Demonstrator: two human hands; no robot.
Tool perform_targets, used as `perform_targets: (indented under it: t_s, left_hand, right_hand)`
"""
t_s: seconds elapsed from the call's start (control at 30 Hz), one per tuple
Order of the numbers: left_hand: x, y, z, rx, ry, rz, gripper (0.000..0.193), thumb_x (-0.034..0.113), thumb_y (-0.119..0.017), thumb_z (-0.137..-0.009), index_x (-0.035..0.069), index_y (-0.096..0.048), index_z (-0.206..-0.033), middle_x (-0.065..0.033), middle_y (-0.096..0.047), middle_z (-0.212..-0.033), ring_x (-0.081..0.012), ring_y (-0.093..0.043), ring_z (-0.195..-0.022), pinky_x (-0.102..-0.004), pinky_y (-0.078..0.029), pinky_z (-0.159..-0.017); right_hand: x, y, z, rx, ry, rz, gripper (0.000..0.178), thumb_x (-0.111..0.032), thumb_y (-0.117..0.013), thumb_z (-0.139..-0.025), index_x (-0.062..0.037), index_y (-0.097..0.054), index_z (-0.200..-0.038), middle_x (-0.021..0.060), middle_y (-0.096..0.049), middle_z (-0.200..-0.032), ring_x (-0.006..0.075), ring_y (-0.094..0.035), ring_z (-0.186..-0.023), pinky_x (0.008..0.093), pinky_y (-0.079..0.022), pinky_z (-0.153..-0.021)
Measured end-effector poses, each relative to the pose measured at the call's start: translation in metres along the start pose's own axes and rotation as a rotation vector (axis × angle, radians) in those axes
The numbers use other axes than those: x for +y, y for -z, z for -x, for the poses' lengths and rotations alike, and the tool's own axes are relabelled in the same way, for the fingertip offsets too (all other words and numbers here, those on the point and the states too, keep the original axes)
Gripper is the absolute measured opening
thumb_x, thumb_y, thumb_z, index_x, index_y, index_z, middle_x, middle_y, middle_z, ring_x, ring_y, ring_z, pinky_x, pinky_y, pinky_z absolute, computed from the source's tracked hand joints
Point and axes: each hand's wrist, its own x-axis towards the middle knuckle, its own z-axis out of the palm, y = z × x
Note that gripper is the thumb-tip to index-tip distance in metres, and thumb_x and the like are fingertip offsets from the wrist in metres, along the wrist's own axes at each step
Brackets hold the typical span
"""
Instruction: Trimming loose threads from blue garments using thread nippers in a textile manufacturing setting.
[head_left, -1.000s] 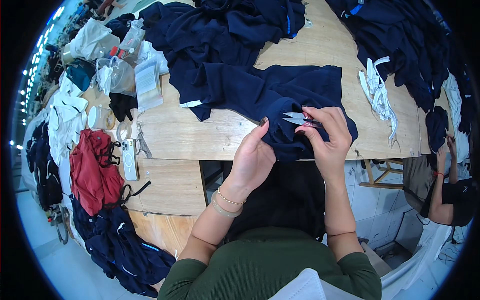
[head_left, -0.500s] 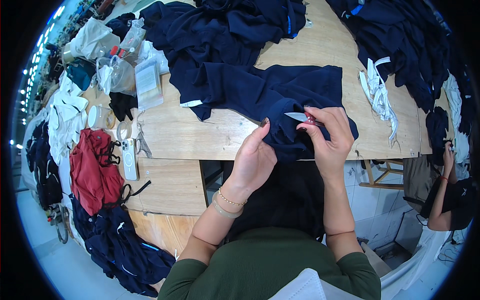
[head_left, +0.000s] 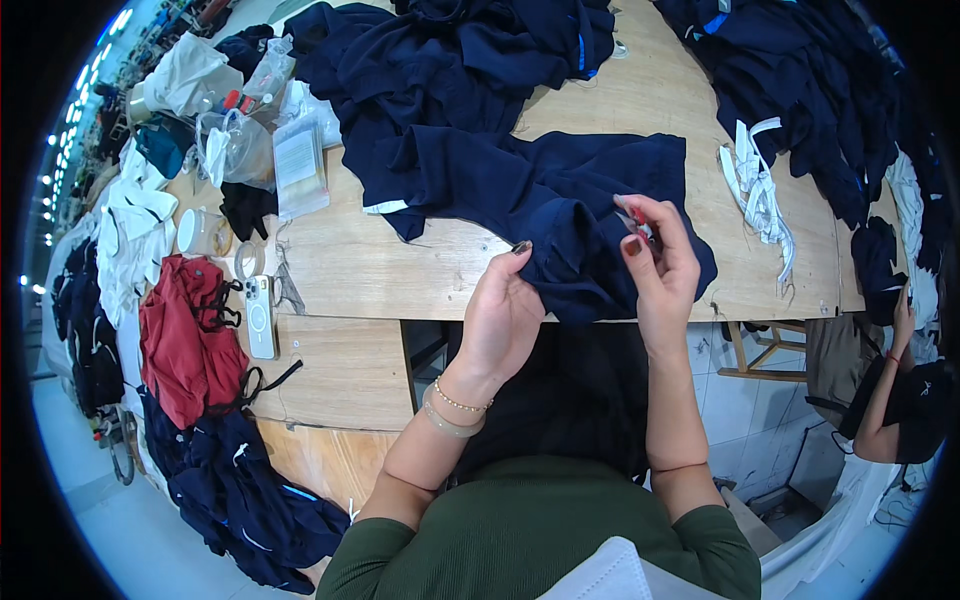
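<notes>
A navy blue garment (head_left: 580, 190) lies across the wooden table in front of me, its near part bunched and hanging at the table edge. My left hand (head_left: 503, 310) grips this bunched part, thumb on top and the other fingers mostly hidden by the cloth. Above the right side of the same fold, my right hand (head_left: 662, 265) holds small red-handled thread snips (head_left: 640, 222) between thumb and fingers. Their blades are largely covered by the fingers.
More navy garments (head_left: 430, 70) are heaped at the back, with white strips (head_left: 755, 195) to the right. At left sit a phone (head_left: 260, 318), a roll of tape (head_left: 248, 260), red cloth (head_left: 190, 340) and plastic bags (head_left: 235, 150). A co-worker (head_left: 895, 400) sits far right.
The snips have turned in my right hand, so the blade that pointed left is now mostly hidden. My left hand has shifted slightly left with the cloth fold.
</notes>
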Motion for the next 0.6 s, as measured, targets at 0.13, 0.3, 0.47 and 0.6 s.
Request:
perform_targets:
  t_s: [0.13,0.3,0.47,0.6]
  left_hand:
    - [0.005,-0.003,0.001,-0.049,-0.081,-0.035,0.034,0.014,-0.046,-0.1,-0.002,-0.05,-0.13,-0.0082,-0.058,-0.127,-0.0161,-0.054,-0.117,-0.0306,-0.04,-0.104]
    - [0.002,0.008,0.001,-0.002,-0.103,0.038,0.043,0.006,-0.054,-0.097,0.002,-0.042,-0.138,-0.004,-0.06,-0.116,-0.0105,-0.056,-0.111,-0.0265,-0.044,-0.098]
    - [0.0,0.004,0.002,-0.032,-0.162,-0.012,0.054,0.003,-0.059,-0.093,0.006,-0.036,-0.142,0.0004,-0.061,-0.104,-0.0061,-0.06,-0.098,-0.0206,-0.048,-0.087]
    - [-0.004,0.004,0.002,0.04,-0.133,-0.073,0.053,0.004,-0.062,-0.092,0.007,-0.04,-0.14,0.0008,-0.062,-0.1,-0.0045,-0.06,-0.091,-0.0182,-0.049,-0.081]
  right_hand:
    - [-0.004,-0.009,0.007,-0.117,-0.059,0.08,0.028,-0.004,-0.075,-0.078,-0.0006,-0.063,-0.103,0.0025,-0.054,-0.092,0.0088,-0.052,-0.082,0.0191,-0.041,-0.071]
    - [0.005,-0.012,0.012,-0.056,-0.088,-0.095,0.027,-0.002,-0.073,-0.079,-0.0007,-0.064,-0.105,0.0024,-0.054,-0.087,0.0088,-0.051,-0.077,0.0198,-0.043,-0.068]
    - [-0.01,-0.018,0.01,-0.137,0.114,0.207,0.03,0.008,-0.069,-0.074,-0.0023,-0.068,-0.102,0.0025,-0.054,-0.077,0.0087,-0.051,-0.068,0.0204,-0.041,-0.057]
    - [-0.005,-0.019,0.01,-0.061,0.208,0.197,0.023,0.011,-0.067,-0.074,-0.0003,-0.07,-0.094,0.002,-0.054,-0.072,0.0085,-0.051,-0.063,0.0194,-0.04,-0.056]
